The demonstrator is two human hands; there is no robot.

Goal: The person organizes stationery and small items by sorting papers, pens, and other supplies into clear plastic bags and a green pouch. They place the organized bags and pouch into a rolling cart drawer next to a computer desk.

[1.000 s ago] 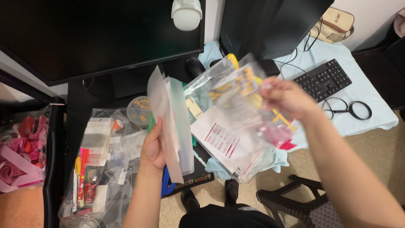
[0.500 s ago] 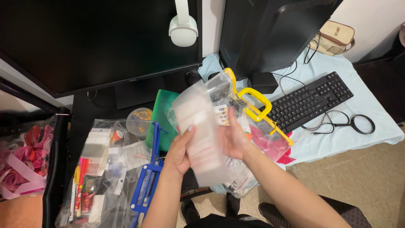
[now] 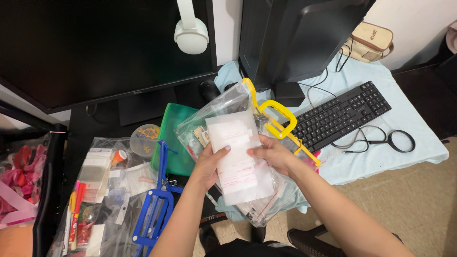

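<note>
My left hand (image 3: pixel 208 166) grips the left edge of a white flat packet (image 3: pixel 236 157) with faint red print, held upright in front of me. My right hand (image 3: pixel 272 153) pinches the same packet at its right edge. Behind the packet lies a clear zip pouch with a yellow handle (image 3: pixel 273 114), with small items inside it. A second clear bag (image 3: pixel 262 209) with papers hangs below the packet.
A green folder (image 3: pixel 177 138), a blue-handled clear pouch (image 3: pixel 154 209) and several stationery packets (image 3: pixel 95 190) lie at left. A black keyboard (image 3: pixel 342 114), a magnifying glass (image 3: pixel 400 141) and cables rest on the light blue cloth (image 3: pixel 409 123) at right. Two dark monitors (image 3: pixel 95 47) stand behind.
One second ago my hands held separate bags apart; they came together on the white packet, which now faces me flat over the yellow-handled pouch.
</note>
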